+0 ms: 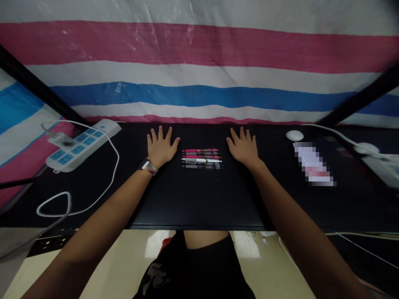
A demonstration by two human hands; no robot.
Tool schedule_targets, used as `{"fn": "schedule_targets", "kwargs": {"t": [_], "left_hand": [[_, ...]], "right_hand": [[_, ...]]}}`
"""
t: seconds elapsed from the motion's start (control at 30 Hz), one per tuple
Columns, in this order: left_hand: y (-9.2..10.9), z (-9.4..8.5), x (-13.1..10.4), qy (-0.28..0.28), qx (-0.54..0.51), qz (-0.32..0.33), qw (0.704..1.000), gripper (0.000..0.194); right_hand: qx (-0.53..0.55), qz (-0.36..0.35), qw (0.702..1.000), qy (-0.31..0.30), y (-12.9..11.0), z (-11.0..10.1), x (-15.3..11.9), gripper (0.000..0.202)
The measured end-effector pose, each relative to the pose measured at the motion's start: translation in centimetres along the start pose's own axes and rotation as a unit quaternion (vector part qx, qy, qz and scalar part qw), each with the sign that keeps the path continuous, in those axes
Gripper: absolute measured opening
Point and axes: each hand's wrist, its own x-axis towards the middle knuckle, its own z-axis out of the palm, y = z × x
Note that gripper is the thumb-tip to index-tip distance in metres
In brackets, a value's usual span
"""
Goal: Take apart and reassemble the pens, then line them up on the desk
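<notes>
Several pens (202, 160) lie side by side on the black table (193, 199), some pink, some dark, one silvery white. They form a small stack of rows between my two hands. Flat on the tabletop to their left rests my left hand (162, 148), fingers spread, a watch and a woven bracelet (151, 168) at its wrist. To the right of the pens my right hand (244, 148) also lies palm down with its fingers apart. Neither hand touches a pen or holds anything.
A white power strip (82, 145) with a plugged-in charger (64, 141) is at the left, its white cable (116, 166) looping over the table. At the right are a white rounded object (294, 135) and a blurred-out flat item (313, 164). A striped sheet (199, 74) hangs behind.
</notes>
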Motion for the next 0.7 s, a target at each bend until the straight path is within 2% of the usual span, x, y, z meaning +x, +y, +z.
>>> {"fn": "schedule_targets", "kwargs": {"t": [0.3, 0.7], "left_hand": [[0.06, -0.04, -0.12, 0.003, -0.003, 0.000, 1.000, 0.083], [0.12, -0.10, -0.13, 0.005, -0.003, -0.001, 1.000, 0.083]], "right_hand": [[-0.008, 0.007, 1.000, -0.015, -0.45, -0.66, -0.20, 0.070], [0.001, -0.001, 1.000, 0.008, 0.04, 0.00, -0.01, 0.070]]}}
